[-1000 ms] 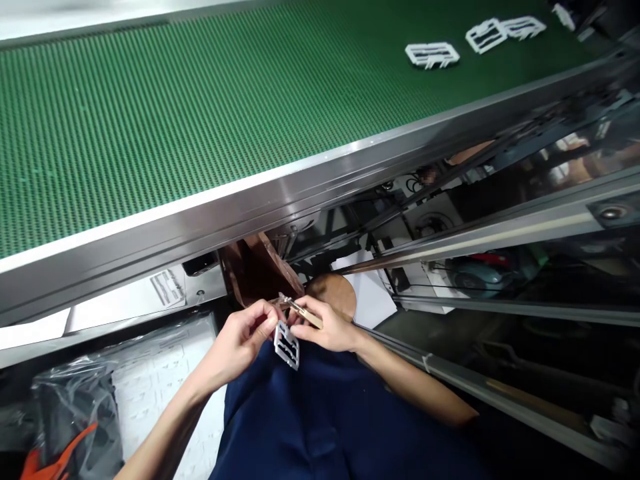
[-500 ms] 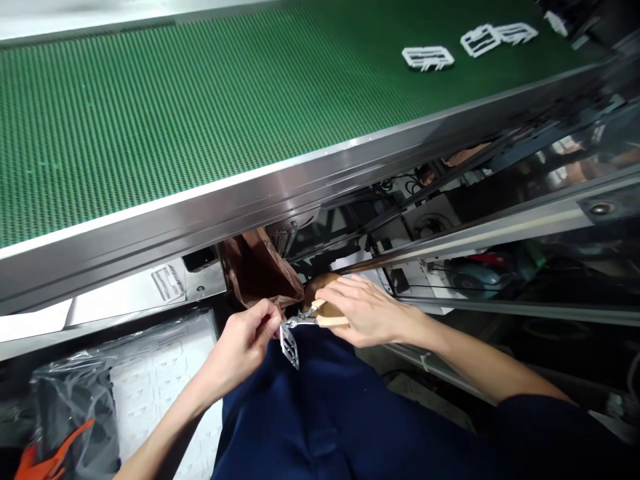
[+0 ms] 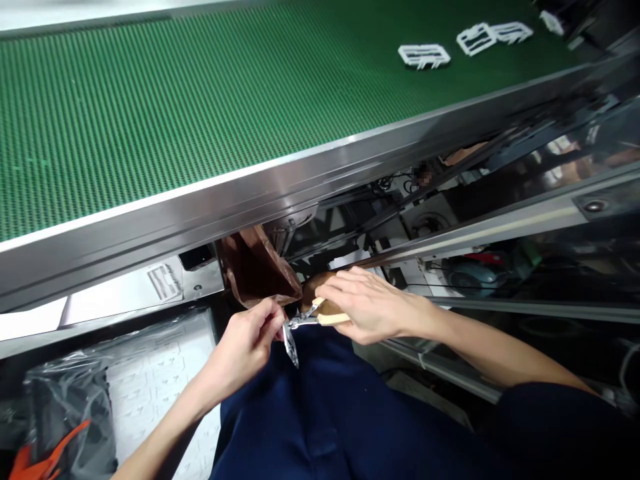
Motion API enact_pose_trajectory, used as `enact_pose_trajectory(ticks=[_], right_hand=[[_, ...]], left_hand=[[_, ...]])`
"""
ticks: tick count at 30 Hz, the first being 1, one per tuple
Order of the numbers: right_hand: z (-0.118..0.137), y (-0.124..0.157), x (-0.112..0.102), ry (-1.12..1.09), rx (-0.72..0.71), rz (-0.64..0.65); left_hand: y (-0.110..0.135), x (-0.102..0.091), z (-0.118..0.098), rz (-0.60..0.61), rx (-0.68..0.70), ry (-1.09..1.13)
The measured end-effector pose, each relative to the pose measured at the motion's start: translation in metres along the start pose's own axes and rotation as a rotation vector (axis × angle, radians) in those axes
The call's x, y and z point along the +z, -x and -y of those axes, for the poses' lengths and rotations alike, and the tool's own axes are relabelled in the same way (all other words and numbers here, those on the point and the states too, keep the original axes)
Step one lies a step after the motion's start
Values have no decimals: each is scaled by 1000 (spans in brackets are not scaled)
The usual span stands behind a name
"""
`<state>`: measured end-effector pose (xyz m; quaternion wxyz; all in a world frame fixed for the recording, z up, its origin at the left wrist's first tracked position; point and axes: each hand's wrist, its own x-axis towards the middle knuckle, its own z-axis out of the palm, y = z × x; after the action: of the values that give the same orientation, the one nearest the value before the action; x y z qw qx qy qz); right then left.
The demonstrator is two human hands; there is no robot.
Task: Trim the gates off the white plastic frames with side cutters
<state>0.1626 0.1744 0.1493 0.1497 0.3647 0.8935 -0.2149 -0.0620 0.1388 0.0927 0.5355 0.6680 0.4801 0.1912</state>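
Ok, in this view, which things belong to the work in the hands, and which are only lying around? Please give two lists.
Part of the work: left hand, right hand, white plastic frame, wood-handled metal tool, more white plastic frames on the green conveyor belt.
Just lying around: brown paper, clear plastic bag.

Green dimpled conveyor belt (image 3: 200,127) | steel side rail (image 3: 200,217) | four white plastic frames (image 3: 424,56) lying flat, upper right

A small white lattice-frame part (image 3: 291,347) hangs tilted, nearly edge-on, near centre; steel-nosed pliers (image 3: 320,320) with a pale handle lie crosswise at its top edge, apparently touching it.
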Motion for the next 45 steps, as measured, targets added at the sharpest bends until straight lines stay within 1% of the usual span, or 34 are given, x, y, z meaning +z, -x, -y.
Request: enact_pose_trajectory(ticks=[4,10,17,19,21,24,27,29,31,33,36,38,40,45], right_hand=[[-1,-1,-1,29,-21,10],[-1,0,-7,162,-80,-15],[5,-10,-26,233,-93,57],[4,-13,-28,228,-85,95],[1,-15,-26,197,-70,105],[-10,-14,-17,69,17,96],[-26,-8,-2,-108,220,73],[-34,-3,9,-226,354,17],[-38,1,22,-324,420,-56],[-38,3,32,-368,420,-139],[-32,5,40,-316,371,-250],[-27,5,40,-245,327,-299],[-24,5,37,-182,280,-316],[-20,4,30,-118,213,-276]], left_hand=[[-1,2,-1,8,11,12],[-1,4,0,4,22,11],[-2,8,2,25,4,50],[-3,10,4,26,-4,63],[-3,10,6,18,-20,98],[-3,12,14,-1,-62,253],[-2,21,26,8,-79,476],[-4,31,35,55,-89,621],[-7,40,43,70,-135,812],[-12,47,46,34,-225,1034],[-20,47,42,5,-328,1274],[-24,42,36,25,-336,1335],[-26,38,29,49,-323,1361],[-25,36,21,86,-325,1354]])
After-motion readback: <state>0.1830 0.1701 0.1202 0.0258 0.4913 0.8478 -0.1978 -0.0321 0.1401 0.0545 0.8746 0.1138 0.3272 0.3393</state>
